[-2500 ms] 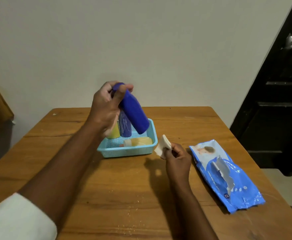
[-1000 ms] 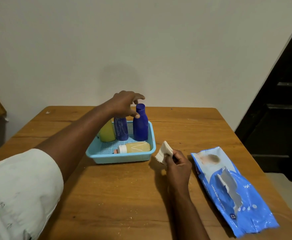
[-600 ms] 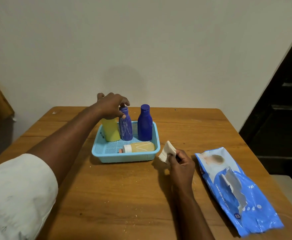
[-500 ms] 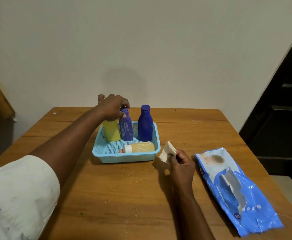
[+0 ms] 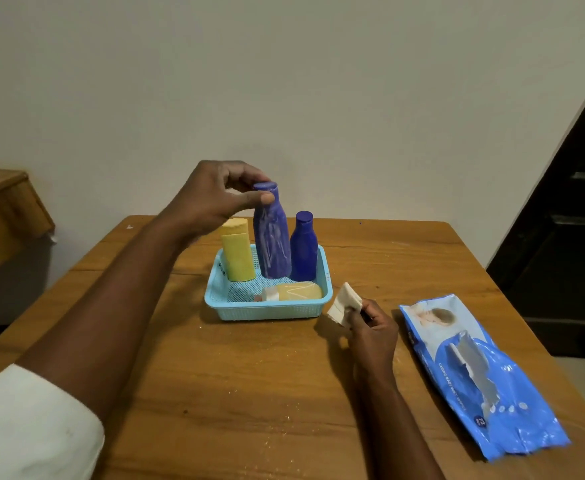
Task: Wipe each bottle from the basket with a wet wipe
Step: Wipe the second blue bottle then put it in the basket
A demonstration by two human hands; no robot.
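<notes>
Landmark: light blue basket on the wooden tabletop.
Left hand: raised over the basket's back half, fingers closed round the neck and cap of the streaked purple bottle; thumb on the near side of the neck, the other fingertips curled behind the cap.
Streaked purple bottle: upright, hanging below the pinching fingers, its base down at the level of the basket's mesh floor; whether it touches the floor I cannot tell.
Yellow bottle: upright in the basket's back left corner, just beside the purple one.
Dark blue bottle: upright in the basket's back right corner, close beside the purple one on its other side.
Pale yellow bottle: lying on its side along the basket's front wall, cap pointing left.
Right hand: resting on the tabletop just right of the basket's front right corner, its fingers pinched shut on a folded white wet wipe that sticks up toward the basket.
Wipe pack: blue, flap open, flat on the tabletop well right of the basket.
</notes>
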